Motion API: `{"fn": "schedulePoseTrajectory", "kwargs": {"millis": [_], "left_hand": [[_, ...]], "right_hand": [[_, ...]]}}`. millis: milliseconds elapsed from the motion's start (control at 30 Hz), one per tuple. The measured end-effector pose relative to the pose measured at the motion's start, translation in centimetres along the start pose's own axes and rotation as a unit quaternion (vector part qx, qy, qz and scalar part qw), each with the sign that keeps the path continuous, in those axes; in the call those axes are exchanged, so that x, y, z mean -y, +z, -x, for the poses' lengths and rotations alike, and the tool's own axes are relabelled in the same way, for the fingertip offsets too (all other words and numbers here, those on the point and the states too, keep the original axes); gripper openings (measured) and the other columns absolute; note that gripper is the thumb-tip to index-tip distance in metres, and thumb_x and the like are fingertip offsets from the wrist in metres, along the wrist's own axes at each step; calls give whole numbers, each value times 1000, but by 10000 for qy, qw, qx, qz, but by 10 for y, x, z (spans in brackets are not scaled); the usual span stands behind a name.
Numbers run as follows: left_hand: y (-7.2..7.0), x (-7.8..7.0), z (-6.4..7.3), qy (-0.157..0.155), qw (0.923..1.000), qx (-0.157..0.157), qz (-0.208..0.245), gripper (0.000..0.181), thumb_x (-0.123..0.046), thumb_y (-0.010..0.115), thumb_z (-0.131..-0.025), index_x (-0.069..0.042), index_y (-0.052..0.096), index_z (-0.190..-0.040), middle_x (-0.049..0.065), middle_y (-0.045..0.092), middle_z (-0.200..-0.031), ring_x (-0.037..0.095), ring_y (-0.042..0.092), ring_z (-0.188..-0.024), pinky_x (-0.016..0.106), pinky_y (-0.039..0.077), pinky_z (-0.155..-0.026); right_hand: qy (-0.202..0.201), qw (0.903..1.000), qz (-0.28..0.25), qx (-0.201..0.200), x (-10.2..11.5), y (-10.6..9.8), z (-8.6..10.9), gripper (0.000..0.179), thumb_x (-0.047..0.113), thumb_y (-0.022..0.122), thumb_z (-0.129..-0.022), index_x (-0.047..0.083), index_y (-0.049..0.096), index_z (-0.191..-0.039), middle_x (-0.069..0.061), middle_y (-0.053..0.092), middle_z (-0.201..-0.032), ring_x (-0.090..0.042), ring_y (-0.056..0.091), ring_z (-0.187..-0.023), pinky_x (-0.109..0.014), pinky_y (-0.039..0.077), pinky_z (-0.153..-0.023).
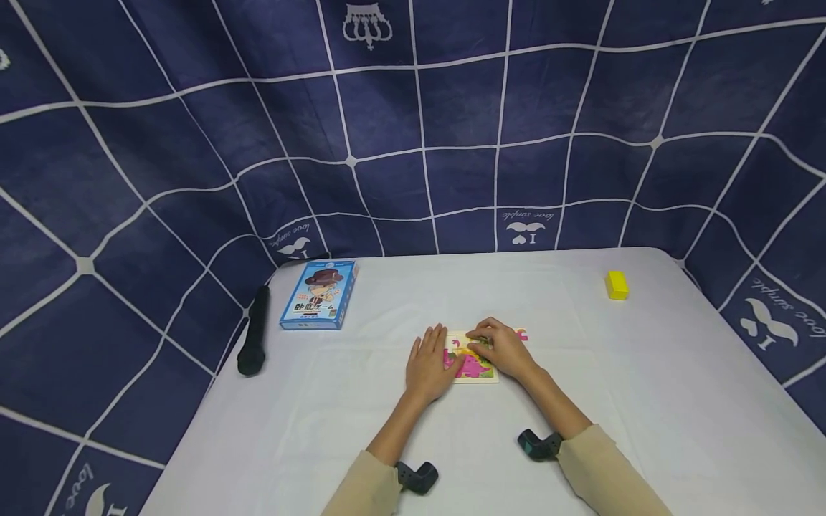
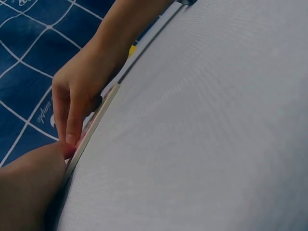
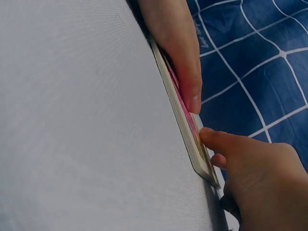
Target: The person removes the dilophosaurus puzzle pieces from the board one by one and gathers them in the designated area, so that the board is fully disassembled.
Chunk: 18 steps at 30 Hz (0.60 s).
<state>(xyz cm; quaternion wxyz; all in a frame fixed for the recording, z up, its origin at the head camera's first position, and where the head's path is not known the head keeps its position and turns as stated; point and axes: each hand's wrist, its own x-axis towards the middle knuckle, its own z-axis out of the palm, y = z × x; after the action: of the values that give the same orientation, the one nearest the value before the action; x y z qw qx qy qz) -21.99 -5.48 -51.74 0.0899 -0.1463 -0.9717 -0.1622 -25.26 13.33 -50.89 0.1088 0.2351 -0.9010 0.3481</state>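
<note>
A small wooden jigsaw puzzle (image 1: 473, 368) with a pink dinosaur picture lies flat on the table, its pale frame showing along the near edge. My left hand (image 1: 427, 364) rests over its left side, fingers straight and the thumb laid across the picture. From the upper right, my right hand (image 1: 505, 349) bends its fingers down and pinches a puzzle piece at the board, mostly covered by the fingertips. Another puzzle piece (image 1: 521, 334), pink and cream, shows just beyond the right hand. In the right wrist view the puzzle frame (image 3: 185, 122) appears edge-on, under both hands.
A blue game box (image 1: 319, 295) with a cartoon figure stands at the back left. Beside it, a black microphone-shaped object (image 1: 254, 331) lies along the left table edge. A yellow block (image 1: 616, 285) sits at the back right. Dark blue gridded cloth (image 1: 400, 179) hangs behind the white table (image 1: 361, 401).
</note>
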Motion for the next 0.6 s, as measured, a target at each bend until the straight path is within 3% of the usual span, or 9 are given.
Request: {"fn": "schedulePoseTrajectory", "kwargs": {"millis": [600], "left_hand": [[1,0,1,67,10000,-41,-49,72,-53,44,-90,-5,33,-143,8,31,-147,23,23,-136,41,15,-111]], "right_hand": [[-93,9995,290,25,0,-2,0,21,26,69,-84,12,71,-99,0,59,-100,-19,60,-90,-38,51,-80]]}}
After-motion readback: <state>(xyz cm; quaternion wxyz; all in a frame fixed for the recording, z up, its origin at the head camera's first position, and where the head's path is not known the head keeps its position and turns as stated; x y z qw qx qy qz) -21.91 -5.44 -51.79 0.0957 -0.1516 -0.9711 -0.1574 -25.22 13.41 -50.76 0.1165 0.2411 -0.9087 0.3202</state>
